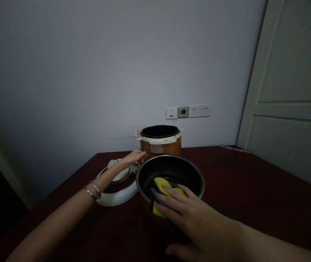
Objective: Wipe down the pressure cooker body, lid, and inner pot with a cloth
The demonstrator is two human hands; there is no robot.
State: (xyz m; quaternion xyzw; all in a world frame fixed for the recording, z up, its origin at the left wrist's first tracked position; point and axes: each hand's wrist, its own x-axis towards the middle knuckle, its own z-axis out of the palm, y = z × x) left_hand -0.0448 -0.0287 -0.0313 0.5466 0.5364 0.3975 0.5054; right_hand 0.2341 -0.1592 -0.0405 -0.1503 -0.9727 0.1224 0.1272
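A black inner pot (182, 167) with a pale metal rim stands tilted toward me on the table. My left hand (136, 157) is at its far left rim, fingers curled there; the grip is partly hidden. In my right hand (196, 218) is a folded yellow and grey cloth (162, 183), pressed over the near rim and reaching inside the pot. The right thumb is stretched out to the side, below the cloth. Behind the pot stands an orange-brown cooker body (173, 148) with a white collar and dark interior. Under my left forearm lies a white ring-shaped lid (117, 198).
The dark red tabletop (242, 189) carries all of these things. At its back is a pale wall with a row of sockets (199, 111) above the cooker. A panelled white door (291, 145) borders the right side. A thin strip (234, 149) lies along the back right edge.
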